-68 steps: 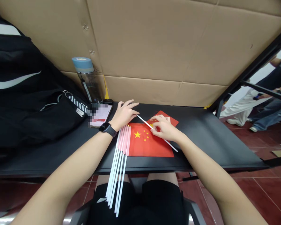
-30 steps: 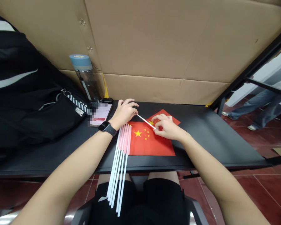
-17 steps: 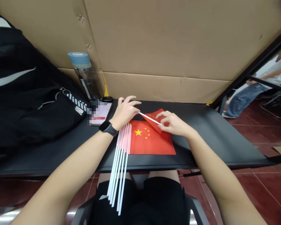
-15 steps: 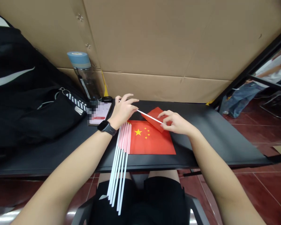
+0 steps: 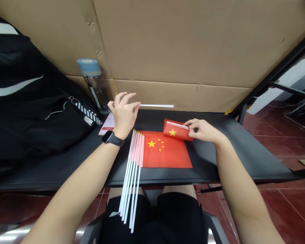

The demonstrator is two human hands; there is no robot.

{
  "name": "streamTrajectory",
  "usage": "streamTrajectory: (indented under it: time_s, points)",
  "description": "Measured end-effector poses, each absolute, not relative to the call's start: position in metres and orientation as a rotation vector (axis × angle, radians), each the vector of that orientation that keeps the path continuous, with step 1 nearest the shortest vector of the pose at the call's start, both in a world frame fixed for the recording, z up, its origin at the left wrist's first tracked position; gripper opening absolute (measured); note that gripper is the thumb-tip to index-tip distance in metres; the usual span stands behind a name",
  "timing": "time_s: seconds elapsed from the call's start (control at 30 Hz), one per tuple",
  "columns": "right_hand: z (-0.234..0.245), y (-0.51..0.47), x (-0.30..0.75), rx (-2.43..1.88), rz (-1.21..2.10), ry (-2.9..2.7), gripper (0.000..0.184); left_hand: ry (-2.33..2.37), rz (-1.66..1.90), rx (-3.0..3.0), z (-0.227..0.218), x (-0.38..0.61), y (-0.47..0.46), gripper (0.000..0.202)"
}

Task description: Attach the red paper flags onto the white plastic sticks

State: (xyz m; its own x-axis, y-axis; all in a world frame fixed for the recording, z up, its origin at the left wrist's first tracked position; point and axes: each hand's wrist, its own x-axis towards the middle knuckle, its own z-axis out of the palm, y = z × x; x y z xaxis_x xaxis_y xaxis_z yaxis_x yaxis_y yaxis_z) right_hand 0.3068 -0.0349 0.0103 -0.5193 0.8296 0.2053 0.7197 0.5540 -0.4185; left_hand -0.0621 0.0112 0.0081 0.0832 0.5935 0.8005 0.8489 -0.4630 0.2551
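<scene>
My left hand (image 5: 124, 110), with a dark watch on its wrist, pinches a white stick (image 5: 158, 106) that points right above the table. In my right hand (image 5: 199, 129) is the right end of a small folded red flag (image 5: 176, 131); a large yellow star and a pale strip along its upper edge show. Below it a stack of red flags (image 5: 169, 156) with yellow stars lies flat on the table. Their white sticks (image 5: 130, 189) fan out side by side on the left and reach past the front edge over my lap.
A black bag (image 5: 20, 112) fills the left side. Beside it stand a bottle with a blue lid (image 5: 90, 67) and a phone (image 5: 108, 126) lying flat, partly behind my left hand. A cardboard wall (image 5: 157, 51) backs the black table (image 5: 233, 145); a dark metal frame (image 5: 277, 74) rises at right.
My left hand has moved up and left, drawing the stick away from my right hand. The folded flag has turned, so its star and pale strip now show. The person at far right is gone from view.
</scene>
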Motion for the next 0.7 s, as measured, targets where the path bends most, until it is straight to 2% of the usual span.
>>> streamTrajectory:
  time_s: [0.17,0.23,0.37,0.43,0.7]
  points:
    - [0.01,-0.036,0.303,-1.253,0.332,-2.346,0.024,-1.305,-1.298,-2.168,0.012,-0.053,0.003,0.023]
    - [0.009,-0.04,0.289,-1.139,0.476,-2.364,0.027,-1.23,-1.288,-2.208,0.011,-0.048,0.0,0.022]
    - [0.005,-0.048,0.257,-0.857,0.987,-2.438,0.026,-1.149,-1.311,-2.2,0.008,-0.04,-0.004,0.022]
    - [0.001,-0.048,0.249,-0.834,1.073,-2.457,0.029,-1.128,-1.312,-2.204,0.007,-0.038,-0.005,0.021]
    - [-0.008,-0.037,0.274,-1.42,0.565,-2.54,0.045,-1.022,-1.251,-2.341,0.007,-0.034,-0.009,0.018]
